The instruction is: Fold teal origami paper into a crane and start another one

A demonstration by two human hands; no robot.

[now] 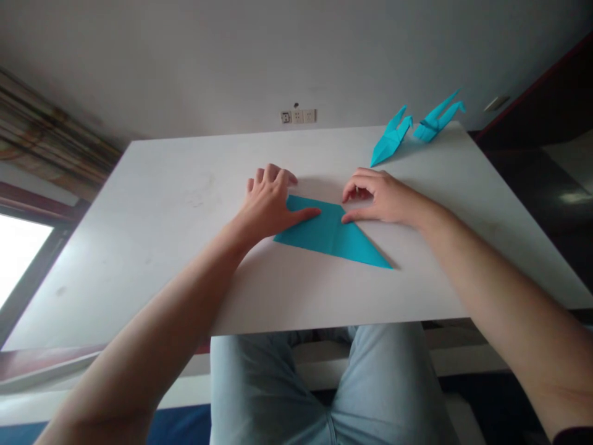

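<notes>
A folded sheet of blue origami paper (331,238) lies on the white table in front of me, its sharp tip pointing to the near right. My left hand (271,201) is spread over its left end. The thumb stretches across the paper, while the other fingers reach past its far edge onto the tabletop. At the far right corner, my right hand (370,194) has its fingers curled. Thumb and index tips meet the paper's edge there, a small gap showing between them. Whatever is under the left palm is hidden.
Two finished blue paper cranes, a nearer one (390,139) and a farther one (435,123), stand at the back right of the table (185,204). Wall sockets (298,116) sit behind it. A curtain (55,133) hangs at left. My legs are below the near edge.
</notes>
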